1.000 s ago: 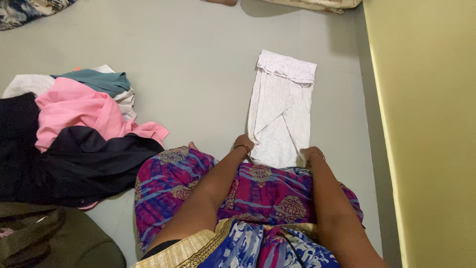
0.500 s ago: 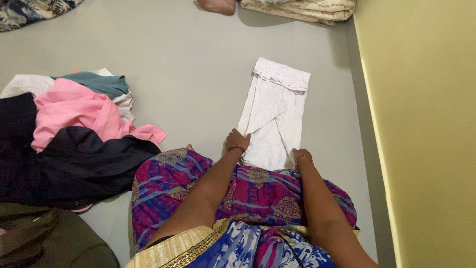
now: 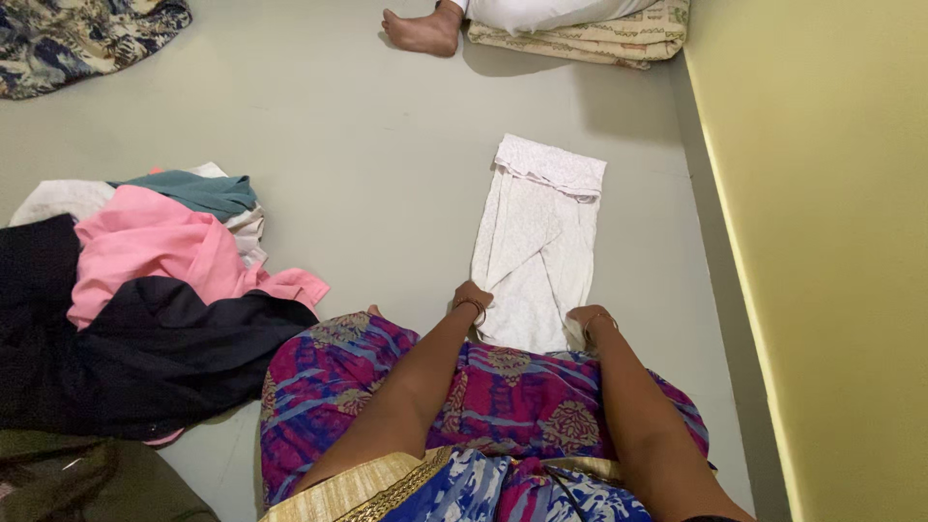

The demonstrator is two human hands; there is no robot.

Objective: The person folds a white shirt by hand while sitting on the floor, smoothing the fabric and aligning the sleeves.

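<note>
At frame centre, the left hand [image 3: 472, 295] and right hand [image 3: 586, 317] pinch the near corners of the white garment [image 3: 535, 246], mid-fold; lifting both corners evenly seems needed.

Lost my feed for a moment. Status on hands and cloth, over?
Left hand and right hand both gripping near edge of folded white cloth garment, flat on grey floor. Pile of pink, black and teal clothes lies apart, left.
</note>
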